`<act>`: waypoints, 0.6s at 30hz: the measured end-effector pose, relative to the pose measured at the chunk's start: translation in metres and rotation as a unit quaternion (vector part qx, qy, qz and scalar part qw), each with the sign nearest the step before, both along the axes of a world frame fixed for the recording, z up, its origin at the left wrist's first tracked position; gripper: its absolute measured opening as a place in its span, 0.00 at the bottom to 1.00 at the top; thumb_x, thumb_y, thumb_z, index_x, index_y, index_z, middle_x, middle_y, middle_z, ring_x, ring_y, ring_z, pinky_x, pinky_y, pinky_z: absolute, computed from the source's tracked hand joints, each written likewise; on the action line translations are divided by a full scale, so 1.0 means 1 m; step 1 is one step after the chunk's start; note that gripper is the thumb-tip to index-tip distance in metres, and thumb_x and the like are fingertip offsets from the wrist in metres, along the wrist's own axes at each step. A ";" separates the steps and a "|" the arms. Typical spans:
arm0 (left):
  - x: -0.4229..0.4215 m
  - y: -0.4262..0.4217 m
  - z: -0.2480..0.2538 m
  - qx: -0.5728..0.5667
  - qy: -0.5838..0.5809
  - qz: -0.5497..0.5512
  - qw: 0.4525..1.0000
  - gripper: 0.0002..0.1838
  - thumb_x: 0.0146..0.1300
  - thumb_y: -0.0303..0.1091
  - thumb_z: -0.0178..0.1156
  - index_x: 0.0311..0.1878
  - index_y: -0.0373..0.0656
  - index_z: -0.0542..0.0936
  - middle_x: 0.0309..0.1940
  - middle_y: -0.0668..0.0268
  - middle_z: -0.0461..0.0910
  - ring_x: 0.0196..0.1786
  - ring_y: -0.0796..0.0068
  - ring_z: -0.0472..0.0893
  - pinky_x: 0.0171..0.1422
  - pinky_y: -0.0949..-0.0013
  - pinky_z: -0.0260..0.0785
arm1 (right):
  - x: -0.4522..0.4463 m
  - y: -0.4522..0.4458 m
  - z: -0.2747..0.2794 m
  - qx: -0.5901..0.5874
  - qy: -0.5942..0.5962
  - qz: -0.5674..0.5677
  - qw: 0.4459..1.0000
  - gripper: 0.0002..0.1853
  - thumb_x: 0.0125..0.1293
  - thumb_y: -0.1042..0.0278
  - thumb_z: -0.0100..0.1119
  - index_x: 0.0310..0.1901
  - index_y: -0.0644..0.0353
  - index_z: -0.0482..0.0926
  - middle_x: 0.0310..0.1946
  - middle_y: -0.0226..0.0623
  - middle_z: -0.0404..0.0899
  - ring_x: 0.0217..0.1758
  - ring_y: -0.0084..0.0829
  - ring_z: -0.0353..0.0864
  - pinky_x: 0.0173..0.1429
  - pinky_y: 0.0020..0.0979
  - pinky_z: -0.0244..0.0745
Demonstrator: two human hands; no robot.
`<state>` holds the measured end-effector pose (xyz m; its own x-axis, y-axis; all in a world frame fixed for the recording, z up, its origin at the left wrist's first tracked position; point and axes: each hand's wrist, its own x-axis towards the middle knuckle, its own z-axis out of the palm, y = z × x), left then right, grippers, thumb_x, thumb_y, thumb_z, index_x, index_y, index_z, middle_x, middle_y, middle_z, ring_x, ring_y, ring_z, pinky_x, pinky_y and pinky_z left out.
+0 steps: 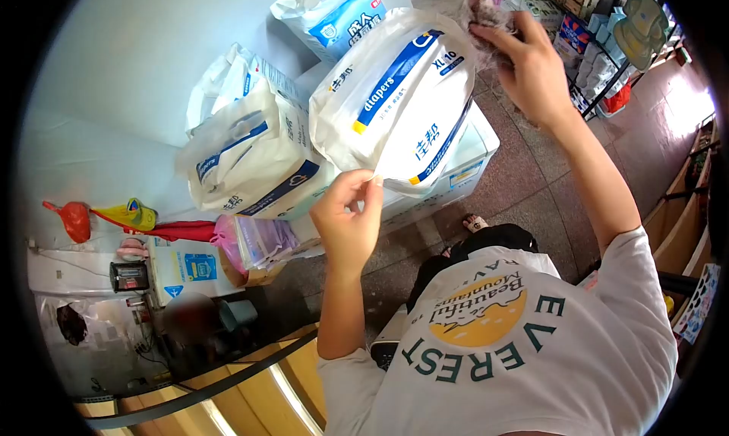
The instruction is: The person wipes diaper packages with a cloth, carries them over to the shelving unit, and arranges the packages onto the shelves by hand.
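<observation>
Currently L hand pinching near edge of diaper pk, tilted over white box, contact unclear; R hand gripping crumpled rag by pk's R end. Risk: thin plastic prob. slips or tears at pinch; pk could tip, knock neighbouring bag.

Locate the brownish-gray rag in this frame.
In the head view, the rag is at the top, right of centre, held in the right hand, beside the upper-right end of the white XL diapers pack.
</observation>
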<state>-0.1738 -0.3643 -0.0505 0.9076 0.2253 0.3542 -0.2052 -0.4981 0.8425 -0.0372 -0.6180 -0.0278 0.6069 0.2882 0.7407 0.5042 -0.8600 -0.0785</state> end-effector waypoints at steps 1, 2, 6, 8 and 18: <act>-0.002 -0.006 0.004 -0.001 -0.001 0.000 1.000 0.05 0.54 0.24 0.63 0.34 0.36 0.79 0.18 0.70 0.78 0.21 0.89 0.72 0.23 0.82 0.57 | -0.002 -0.003 0.006 0.017 0.011 -0.001 1.000 0.27 0.43 0.78 0.59 0.50 0.45 0.77 0.43 0.39 0.68 0.48 0.41 0.72 0.48 0.36 0.72; -0.004 -0.014 0.008 0.023 0.007 0.015 1.000 0.07 0.53 0.25 0.64 0.37 0.37 0.80 0.17 0.69 0.77 0.20 0.88 0.72 0.23 0.81 0.59 | -0.005 -0.006 0.013 0.041 0.024 0.034 0.998 0.32 0.40 0.85 0.53 0.51 0.47 0.77 0.45 0.44 0.67 0.46 0.45 0.72 0.48 0.38 0.70; 0.001 -0.020 -0.009 0.157 -0.109 0.052 0.980 0.11 0.51 0.25 0.64 0.40 0.39 0.82 0.14 0.64 0.74 0.15 0.76 0.73 0.21 0.74 0.62 | -0.025 0.010 0.048 0.045 0.048 0.131 0.989 0.30 0.38 0.89 0.51 0.46 0.52 0.79 0.44 0.44 0.68 0.46 0.46 0.71 0.48 0.36 0.69; 0.003 -0.021 -0.015 0.261 -0.210 0.029 0.942 0.10 0.50 0.20 0.63 0.38 0.37 0.82 0.15 0.63 0.75 0.15 0.78 0.72 0.21 0.77 0.61 | -0.026 0.014 0.053 0.020 0.047 0.168 0.984 0.27 0.39 0.86 0.54 0.44 0.51 0.80 0.42 0.42 0.70 0.46 0.44 0.73 0.47 0.37 0.71; 0.021 -0.008 -0.034 0.375 -0.320 -0.011 0.870 0.06 0.49 0.25 0.63 0.32 0.40 0.80 0.17 0.67 0.72 0.15 0.71 0.70 0.19 0.71 0.60 | -0.032 0.058 0.010 -0.196 0.006 0.338 0.920 0.13 0.45 0.68 0.61 0.35 0.40 0.84 0.50 0.25 0.73 0.61 0.30 0.65 0.57 0.34 0.65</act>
